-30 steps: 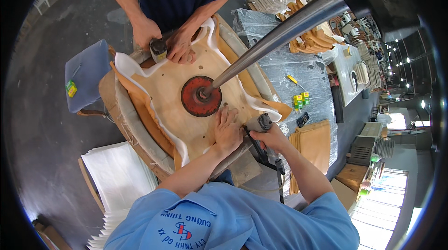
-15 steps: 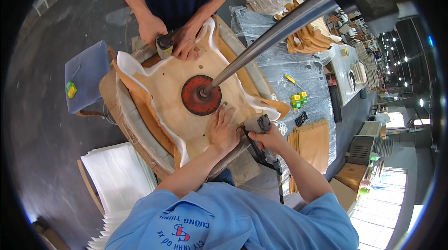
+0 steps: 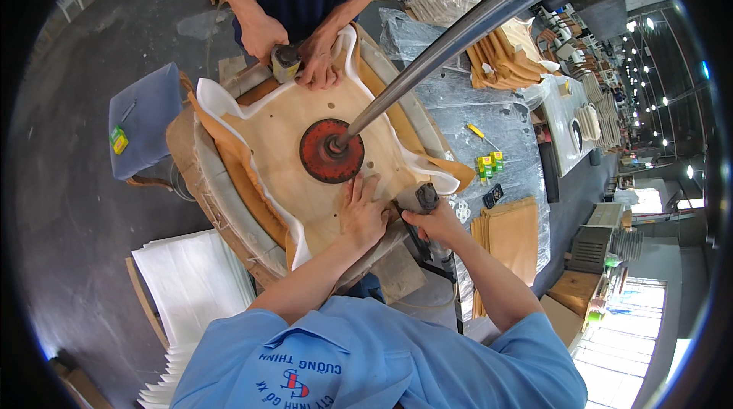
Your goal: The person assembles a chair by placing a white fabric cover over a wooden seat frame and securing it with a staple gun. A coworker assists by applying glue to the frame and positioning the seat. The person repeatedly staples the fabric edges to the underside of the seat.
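My left hand [image 3: 363,212] lies flat near the front edge of a pale plywood seat panel [image 3: 286,130], its fingers spread toward the red disc [image 3: 319,158]. Wrapped round the handle of a pneumatic staple gun [image 3: 419,199] is my right hand [image 3: 437,223], beside the panel's front right corner. White foam [image 3: 294,232] and tan upholstery cover [image 3: 240,161] stick up around the panel. A metal rod [image 3: 435,50] slants down onto the disc at the panel's middle. The gun's nose is hard to make out.
Across the panel, a co-worker's hand holds another staple gun [image 3: 285,63]; their other hand [image 3: 319,65] presses the far edge. A plastic-covered table [image 3: 458,122] at right bears tan covers [image 3: 508,237], small boxes [image 3: 485,166] and a screwdriver [image 3: 477,132]. White sheets [image 3: 195,275] are stacked at left; a blue seat [image 3: 141,119] stands beyond.
The staple gun in my right hand has shifted slightly left and away from me. My left hand stays almost in place. The co-worker's gun has moved right along the far edge.
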Action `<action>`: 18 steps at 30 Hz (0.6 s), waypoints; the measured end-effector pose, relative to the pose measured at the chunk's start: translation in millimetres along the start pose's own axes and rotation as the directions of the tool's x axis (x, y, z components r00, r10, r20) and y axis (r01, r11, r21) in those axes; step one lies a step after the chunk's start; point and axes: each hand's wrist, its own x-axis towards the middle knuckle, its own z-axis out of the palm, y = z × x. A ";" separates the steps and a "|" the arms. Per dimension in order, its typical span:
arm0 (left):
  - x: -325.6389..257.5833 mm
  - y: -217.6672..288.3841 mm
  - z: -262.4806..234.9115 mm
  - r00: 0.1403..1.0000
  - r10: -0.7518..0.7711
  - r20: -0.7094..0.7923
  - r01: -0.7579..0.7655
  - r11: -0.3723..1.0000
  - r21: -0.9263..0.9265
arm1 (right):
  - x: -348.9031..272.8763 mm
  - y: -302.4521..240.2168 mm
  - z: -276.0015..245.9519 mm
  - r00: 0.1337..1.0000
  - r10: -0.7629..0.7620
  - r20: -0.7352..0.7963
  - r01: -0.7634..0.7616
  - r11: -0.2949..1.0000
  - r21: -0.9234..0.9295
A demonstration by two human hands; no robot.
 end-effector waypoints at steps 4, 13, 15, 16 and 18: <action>0.9 4.6 -1.5 0.999 -0.033 0.016 0.033 0.999 -0.025 | -3.8 3.4 1.9 0.997 0.041 0.064 -0.037 0.998 -0.050; -7.4 -2.6 -6.0 1.000 -0.011 0.019 0.010 0.999 0.049 | -6.3 -13.6 12.9 1.000 0.021 -0.012 -0.022 0.997 -0.079; -10.3 -0.8 -11.0 0.998 -0.036 0.046 0.034 0.999 0.034 | -7.6 -9.0 9.5 1.000 0.008 0.013 -0.007 0.999 -0.045; -8.7 2.3 -12.1 0.996 -0.058 0.063 0.058 0.998 0.008 | -7.9 -6.8 7.7 0.999 0.012 0.033 -0.011 0.999 -0.044; -7.3 3.3 -12.7 0.994 -0.082 0.068 0.083 0.996 -0.013 | -8.8 -4.2 9.3 0.998 0.013 0.065 -0.010 0.999 -0.045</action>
